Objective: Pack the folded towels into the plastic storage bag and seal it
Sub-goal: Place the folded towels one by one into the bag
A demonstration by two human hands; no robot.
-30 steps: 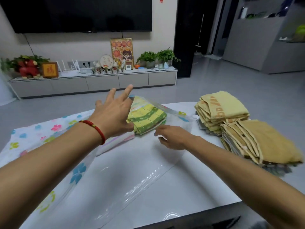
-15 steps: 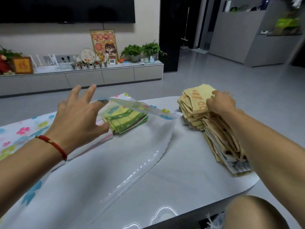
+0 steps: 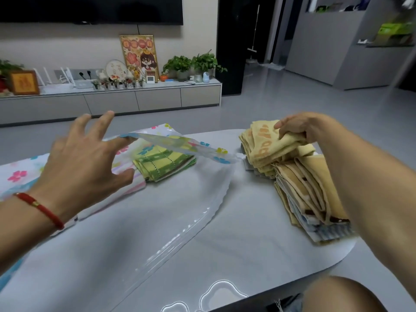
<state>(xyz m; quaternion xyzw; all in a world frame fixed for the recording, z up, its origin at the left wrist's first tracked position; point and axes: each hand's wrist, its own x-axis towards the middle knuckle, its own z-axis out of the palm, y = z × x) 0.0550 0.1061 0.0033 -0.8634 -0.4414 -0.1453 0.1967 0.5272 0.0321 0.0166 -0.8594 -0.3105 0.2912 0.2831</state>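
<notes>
At left, left hand (image 3: 87, 163) spread, propping up flowered storage bag's (image 3: 180, 144) upper lip; green striped towel (image 3: 164, 163) already inside. Further right, right hand (image 3: 299, 126) pinching top yellow towel (image 3: 267, 143) of far stack. Next, probably: lift, slide through mouth. Near stack (image 3: 313, 199) waiting; nothing blocking.

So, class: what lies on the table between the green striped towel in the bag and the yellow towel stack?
In the head view, only the plastic bag's clear open edge and bare table separate the green striped towel from the yellow towel stack.
</notes>
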